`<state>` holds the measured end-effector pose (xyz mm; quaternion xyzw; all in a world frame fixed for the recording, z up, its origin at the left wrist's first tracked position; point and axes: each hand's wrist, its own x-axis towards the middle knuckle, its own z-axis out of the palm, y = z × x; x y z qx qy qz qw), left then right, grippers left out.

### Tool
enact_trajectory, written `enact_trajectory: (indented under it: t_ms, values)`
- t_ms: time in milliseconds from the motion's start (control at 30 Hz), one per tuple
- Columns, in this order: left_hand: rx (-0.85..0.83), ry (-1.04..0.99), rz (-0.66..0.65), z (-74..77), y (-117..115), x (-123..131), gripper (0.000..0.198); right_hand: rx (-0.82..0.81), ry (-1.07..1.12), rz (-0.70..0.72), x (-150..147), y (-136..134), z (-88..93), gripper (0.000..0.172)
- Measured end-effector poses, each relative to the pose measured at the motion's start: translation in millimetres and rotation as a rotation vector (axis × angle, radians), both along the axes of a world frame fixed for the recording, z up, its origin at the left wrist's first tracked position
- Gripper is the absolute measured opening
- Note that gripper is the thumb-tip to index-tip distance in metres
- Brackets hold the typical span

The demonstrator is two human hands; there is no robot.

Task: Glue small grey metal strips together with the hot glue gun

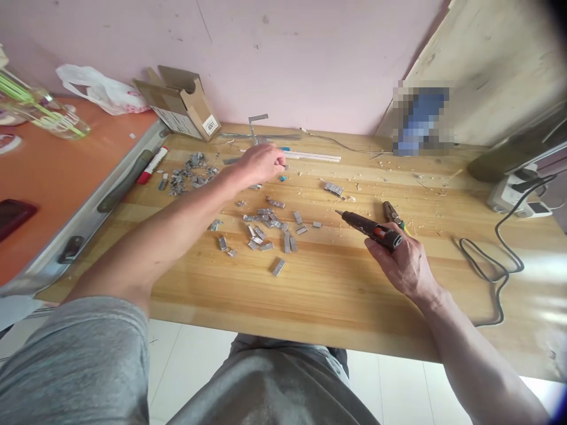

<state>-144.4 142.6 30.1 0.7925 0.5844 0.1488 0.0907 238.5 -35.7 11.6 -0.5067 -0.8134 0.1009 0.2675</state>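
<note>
My right hand (405, 265) is closed around a black electric screwdriver (370, 227) with a red band, its tip pointing left over the wooden table (336, 289). My left hand (261, 162) reaches far across the table with its fingers curled, pinching something small I cannot make out near a white strip (312, 156). Several small grey metal pieces (270, 227) lie scattered between the two hands. Another heap of grey pieces (190, 174) sits to the left of my left hand.
Pliers (392, 212) lie just behind the screwdriver. An open cardboard box (181, 103) and a white plastic bag (100, 88) stand at the back left. A red marker (151, 165) lies by a metal rail. A power strip (516, 195) and black cable (491, 260) occupy the right side.
</note>
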Motion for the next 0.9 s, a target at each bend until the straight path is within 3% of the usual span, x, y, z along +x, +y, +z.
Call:
enact_trajectory:
  t_ms: [100, 233, 433, 633, 767, 900]
  values:
    - [-0.045, -0.002, 0.031, -9.9, 28.7, -15.2, 0.009, -0.004, -0.009, 0.014, -0.3, -1.0, 0.5, 0.022]
    - [-0.057, -0.13, 0.024, -4.8, 23.9, -31.9, 0.007, -0.024, 0.009, 0.025, -0.1, -2.8, 0.5, 0.02]
    - [-0.047, -0.26, -0.006, 15.1, -48.0, -42.3, 0.012, -0.046, -0.014, 0.026, -2.6, -4.9, -0.1, 0.02]
    - [-0.035, -0.196, -0.123, 9.5, -123.2, -34.2, 0.028, -0.029, -0.015, -0.028, -6.5, -6.5, 9.1, 0.02]
    - [0.021, -0.264, -0.122, 5.2, -146.7, -40.3, 0.03, 0.001, -0.032, -0.027, -9.3, -11.0, 25.1, 0.022]
    - [0.108, -0.28, -0.085, 3.3, -155.3, -55.2, 0.03, 0.031, -0.075, 0.03, -16.9, -9.9, 47.4, 0.022]
